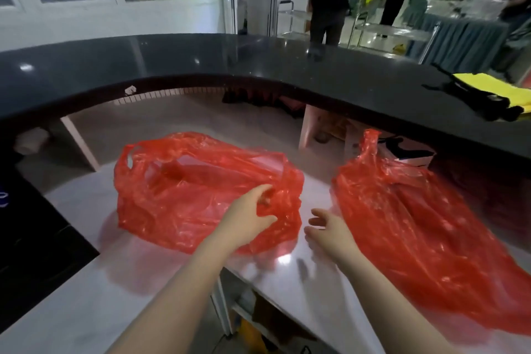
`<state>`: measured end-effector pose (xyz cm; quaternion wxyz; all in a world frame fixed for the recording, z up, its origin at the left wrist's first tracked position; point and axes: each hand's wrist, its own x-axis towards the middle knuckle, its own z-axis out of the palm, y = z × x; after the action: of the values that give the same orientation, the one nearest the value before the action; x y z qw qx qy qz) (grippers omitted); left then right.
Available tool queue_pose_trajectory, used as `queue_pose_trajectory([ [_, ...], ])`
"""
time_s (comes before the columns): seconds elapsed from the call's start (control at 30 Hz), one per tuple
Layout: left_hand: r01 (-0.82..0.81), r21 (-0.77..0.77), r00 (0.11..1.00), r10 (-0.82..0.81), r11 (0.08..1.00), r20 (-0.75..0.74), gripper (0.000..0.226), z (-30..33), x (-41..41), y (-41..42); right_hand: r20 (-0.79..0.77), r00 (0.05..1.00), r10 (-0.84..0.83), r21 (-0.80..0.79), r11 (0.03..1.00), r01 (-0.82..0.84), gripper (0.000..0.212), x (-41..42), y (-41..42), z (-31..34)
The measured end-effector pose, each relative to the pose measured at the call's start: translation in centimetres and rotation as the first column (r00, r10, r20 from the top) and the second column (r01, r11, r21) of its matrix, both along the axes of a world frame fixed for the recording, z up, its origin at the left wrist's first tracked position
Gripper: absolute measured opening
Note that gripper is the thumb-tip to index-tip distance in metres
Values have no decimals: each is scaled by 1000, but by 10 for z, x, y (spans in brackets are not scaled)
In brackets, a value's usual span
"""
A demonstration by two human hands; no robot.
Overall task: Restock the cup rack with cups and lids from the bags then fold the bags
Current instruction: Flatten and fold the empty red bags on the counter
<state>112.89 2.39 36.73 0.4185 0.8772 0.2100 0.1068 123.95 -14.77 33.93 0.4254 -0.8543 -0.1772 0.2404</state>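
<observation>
Step in hand, as judged: handling the left bag (pixel 184 190). The left hand (pixel 253 210) pinches the thin red film at the bag's near right edge, fingers curled into the plastic. The right hand (pixel 330 228) hovers just beside it, fingers spread and relaxed, holding nothing. Bring the right hand onto the opposite edge and draw the film taut before creasing; the plastic is slippery and springs back.

Both bags are translucent red, crumpled and slack. The left bag lies at centre of the pale surface (pixel 86 290); the right bag (pixel 416 227) lies apart, at right.
</observation>
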Motion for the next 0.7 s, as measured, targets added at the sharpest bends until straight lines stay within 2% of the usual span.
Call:
queue_pose_trajectory([
  [0.07, 15, 63, 998, -12, 998, -55, 75, -5, 0, 1, -68, 997, 42, -96, 994, -48, 71, 1, 13, -4],
  [0.13, 57, 183, 990, -31, 982, -140, 75, -10, 2, 0, -47, 992, 120, -113, 986, -124, 69, 2, 27, -6],
  [0.23, 70, 316, 976, 0, 946, -216, 46, -19, -1, 0, -81, 983, 164, 57, 985, -160, 50, -1, 43, -7],
  [0.3, -1, 286, 980, 58, 958, -193, 27, -25, -8, 2, -185, 968, 172, 192, 972, -136, 43, -3, 52, -7],
  [0.43, -210, 59, 976, 213, 976, -55, 15, -27, -24, 11, -433, 873, 223, 374, 926, -51, 33, -3, 63, -8],
  [0.5, -296, -191, 952, 305, 936, 18, 23, -25, -34, 13, -526, 823, 215, 420, 907, 32, 30, -4, 71, -9],
  [0.57, -312, -557, 900, 427, 770, 86, 30, -21, -43, 12, -544, 812, 213, 458, 886, 74, 28, -6, 79, -9],
  [0.6, -286, -683, 870, 481, 673, 110, 31, -19, -48, 12, -526, 820, 226, 469, 881, 59, 34, -8, 84, -9],
  [0.7, -223, -836, 759, 627, 502, 174, 31, -11, -59, 21, -409, 880, 241, 461, 887, -29, 51, -6, 96, -8],
])
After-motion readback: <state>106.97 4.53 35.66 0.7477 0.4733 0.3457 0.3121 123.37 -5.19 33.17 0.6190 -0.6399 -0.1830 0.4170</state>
